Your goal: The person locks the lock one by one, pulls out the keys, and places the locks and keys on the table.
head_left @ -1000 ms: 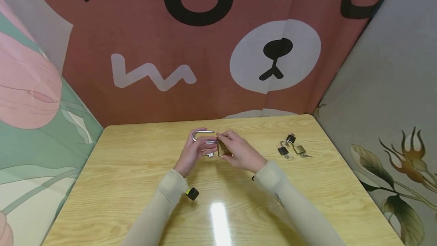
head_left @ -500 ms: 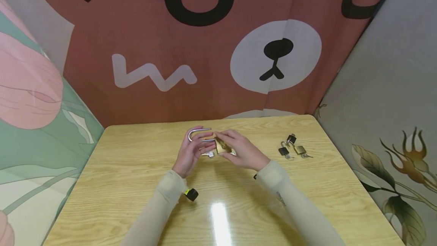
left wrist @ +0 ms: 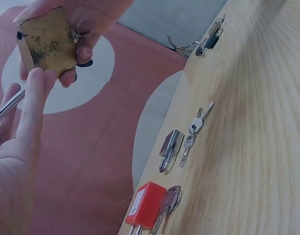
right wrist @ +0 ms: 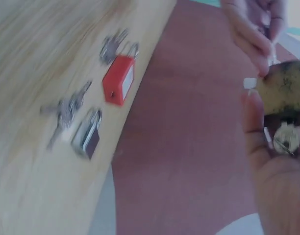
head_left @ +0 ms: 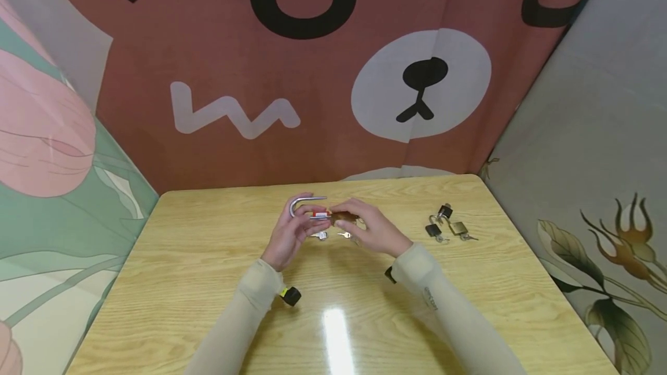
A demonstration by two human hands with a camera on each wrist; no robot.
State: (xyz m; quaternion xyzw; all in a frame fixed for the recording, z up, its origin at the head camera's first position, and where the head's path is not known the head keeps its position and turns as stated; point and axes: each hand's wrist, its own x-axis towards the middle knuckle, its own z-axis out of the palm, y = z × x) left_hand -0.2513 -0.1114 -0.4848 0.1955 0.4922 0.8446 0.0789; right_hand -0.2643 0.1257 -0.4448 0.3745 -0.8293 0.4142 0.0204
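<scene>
Pinching a brass padlock [left wrist: 51, 43], both hands [head_left: 285, 237] [head_left: 376, 229]; behind them, half-hidden red padlock [left wrist: 147, 204]; silver padlock [left wrist: 171, 142] and keys [left wrist: 196, 126] nearby

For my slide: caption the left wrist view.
Left hand and right hand hold a gold-coloured padlock; red padlock and keys on the table.

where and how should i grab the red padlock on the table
Probably best to grip the red padlock across the middle of its thick, blocky body, coming straight down from above. Its thin shackle has keys crowding that end, and a small silver padlock lies off the opposite end, so above looks clearest.
</scene>
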